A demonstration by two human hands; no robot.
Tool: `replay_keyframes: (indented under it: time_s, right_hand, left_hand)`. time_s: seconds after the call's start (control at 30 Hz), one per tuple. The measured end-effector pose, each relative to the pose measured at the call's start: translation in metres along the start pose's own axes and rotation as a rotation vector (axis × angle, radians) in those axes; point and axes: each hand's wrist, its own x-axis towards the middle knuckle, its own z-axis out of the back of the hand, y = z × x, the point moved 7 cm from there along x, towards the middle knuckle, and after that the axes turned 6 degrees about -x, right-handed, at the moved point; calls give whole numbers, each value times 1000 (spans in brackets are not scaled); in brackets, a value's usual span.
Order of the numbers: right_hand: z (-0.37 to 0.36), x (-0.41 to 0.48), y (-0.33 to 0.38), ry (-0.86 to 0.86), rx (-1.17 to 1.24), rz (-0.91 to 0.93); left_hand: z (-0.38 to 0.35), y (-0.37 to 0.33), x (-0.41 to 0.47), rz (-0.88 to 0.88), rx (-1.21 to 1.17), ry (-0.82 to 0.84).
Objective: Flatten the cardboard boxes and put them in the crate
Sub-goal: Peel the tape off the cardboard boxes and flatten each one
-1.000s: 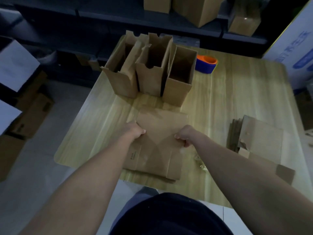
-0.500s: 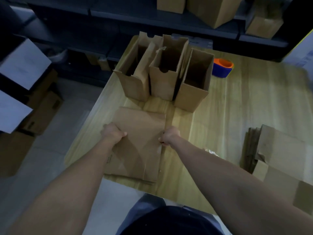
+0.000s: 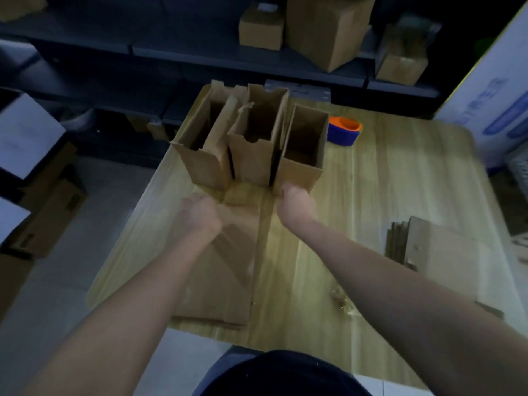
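Both bare forearms reach from the bottom corners of the frame toward its centre, stretched nearly straight and converging a little. The left hand (image 3: 201,215) lies back-up over the far left end of the flat box (image 3: 225,267), knuckles bent away from the camera. Its fingers are hidden behind the back of the hand and blurred, so whether it grips the cardboard or only presses on it cannot be told. The right hand (image 3: 297,207) sits off the flat box, just right of its far corner, at the foot of the right box (image 3: 300,172). Its thumb points up and meets that box's near bottom corner. The fingers are out of sight, and its grip cannot be told either.

The flat box lies on the table (image 3: 400,181) in the lower centre, its long side running away from the person and its near end at the table's front edge. Its far end reaches the feet of three open boxes standing in a row at centre: the left box (image 3: 205,164), the middle box (image 3: 254,158) and the right box, side by side and close together.

An orange and blue tape roll (image 3: 343,132) sits just right of the row. A pile (image 3: 440,258) of flattened cardboard lies at the right edge of the table, well apart from the hands. More boxes (image 3: 325,27) stand on the dark shelf (image 3: 200,52) across the top.
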Motion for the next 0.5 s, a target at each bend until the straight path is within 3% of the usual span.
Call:
replay_keyframes:
  time_s: [0.07, 0.1, 0.27, 0.37, 0.5]
  right_hand:
    - [54, 9, -2, -359, -15, 64]
    - [69, 16, -5, -423, -54, 78]
    - [66, 49, -36, 53, -341, 29]
    - [76, 50, -44, -33, -253, 47]
    - [122, 54, -57, -204, 93, 2]
  left_hand:
    - [15, -37, -6, -114, -100, -60]
    - [22, -55, -10, -171, -159, -80]
    - [43, -113, -23, -434, -435, -14]
    - [48, -124, -28, -487, -512, -2]
    - [49, -134, -28, -443, -597, -10]
